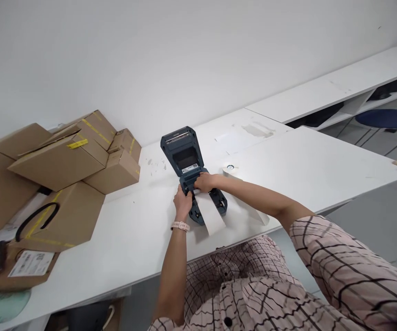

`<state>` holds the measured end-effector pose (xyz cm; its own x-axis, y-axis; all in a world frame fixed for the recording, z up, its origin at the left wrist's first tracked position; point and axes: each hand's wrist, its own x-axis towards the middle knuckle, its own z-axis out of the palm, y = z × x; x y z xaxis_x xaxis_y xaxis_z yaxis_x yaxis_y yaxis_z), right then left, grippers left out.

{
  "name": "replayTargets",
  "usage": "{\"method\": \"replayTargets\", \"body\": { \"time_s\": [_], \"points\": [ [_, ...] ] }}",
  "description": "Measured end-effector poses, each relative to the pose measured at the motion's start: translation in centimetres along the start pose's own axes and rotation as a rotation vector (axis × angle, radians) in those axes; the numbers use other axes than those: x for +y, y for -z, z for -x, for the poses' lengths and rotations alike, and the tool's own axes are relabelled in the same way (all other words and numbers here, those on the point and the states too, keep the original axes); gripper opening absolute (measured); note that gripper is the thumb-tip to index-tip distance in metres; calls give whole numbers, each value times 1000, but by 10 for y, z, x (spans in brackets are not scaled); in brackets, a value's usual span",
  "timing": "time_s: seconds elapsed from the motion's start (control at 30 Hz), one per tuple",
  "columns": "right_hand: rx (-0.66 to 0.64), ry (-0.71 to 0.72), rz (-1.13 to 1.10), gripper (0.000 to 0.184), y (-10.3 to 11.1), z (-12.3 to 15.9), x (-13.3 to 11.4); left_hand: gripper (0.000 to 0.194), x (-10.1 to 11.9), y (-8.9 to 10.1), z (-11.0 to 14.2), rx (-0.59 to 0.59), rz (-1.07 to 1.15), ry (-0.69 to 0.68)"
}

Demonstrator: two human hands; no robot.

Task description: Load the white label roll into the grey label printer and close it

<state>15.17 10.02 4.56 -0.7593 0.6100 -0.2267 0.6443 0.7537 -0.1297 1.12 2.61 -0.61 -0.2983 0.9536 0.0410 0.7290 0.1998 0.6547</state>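
A dark blue-grey label printer stands on the white table with its lid raised. My left hand is closed on the printer's left side, thumb over the edge. Over the open body is my right hand, its fingers bent and pressed together inside; what they grip is hidden. A white paper strip runs from below my right hand out over the printer's front. Just right of the printer, a roll of white labels lies partly behind my right forearm, and a loose length of paper curls near the table's edge.
Several cardboard boxes are piled at the left, with a black cable in front. The white table reaches right, with a thin sheet near the wall. A blue stool stands at the far right beyond the table.
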Motion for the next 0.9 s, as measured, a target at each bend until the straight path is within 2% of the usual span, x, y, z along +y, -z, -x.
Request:
{"method": "replayTargets", "body": {
  "time_s": [0.07, 0.2, 0.27, 0.4, 0.53, 0.63, 0.7, 0.77, 0.83, 0.9],
  "points": [
    [-103, 34, -9, 21, 3, -8, 4, 46, -4, 1, -2, -4, 72, -5],
    [-231, 115, -29, 23, 10, -13, 10, 37, -9, 8, -9, -124, 262, -8],
    [-245, 128, -30, 23, 11, -12, 11, 31, -8, 12, -11, -139, 225, 8],
    [-218, 134, -47, 28, 7, -11, 11, 29, -4, 15, -9, -81, 83, 21],
    [-207, 153, -99, 38, 4, -14, 12, 44, -10, 12, -6, -134, 218, 3],
    [-227, 189, -164, 43, 11, -12, 18, 53, -19, 9, -9, -186, 354, 9],
    [-219, 257, -277, 46, 21, 3, 28, 56, -23, 8, -10, -208, 414, 9],
    [-129, 392, -515, 45, 32, 33, 42, 59, -26, 8, -10, -207, 471, 5],
    [19, 531, -800, 45, 37, 81, 59, 64, -28, 7, -7, -201, 544, -8],
    [128, 557, -974, 44, 32, 139, 76, 68, -29, 6, -3, -195, 618, -19]
  ]
}}
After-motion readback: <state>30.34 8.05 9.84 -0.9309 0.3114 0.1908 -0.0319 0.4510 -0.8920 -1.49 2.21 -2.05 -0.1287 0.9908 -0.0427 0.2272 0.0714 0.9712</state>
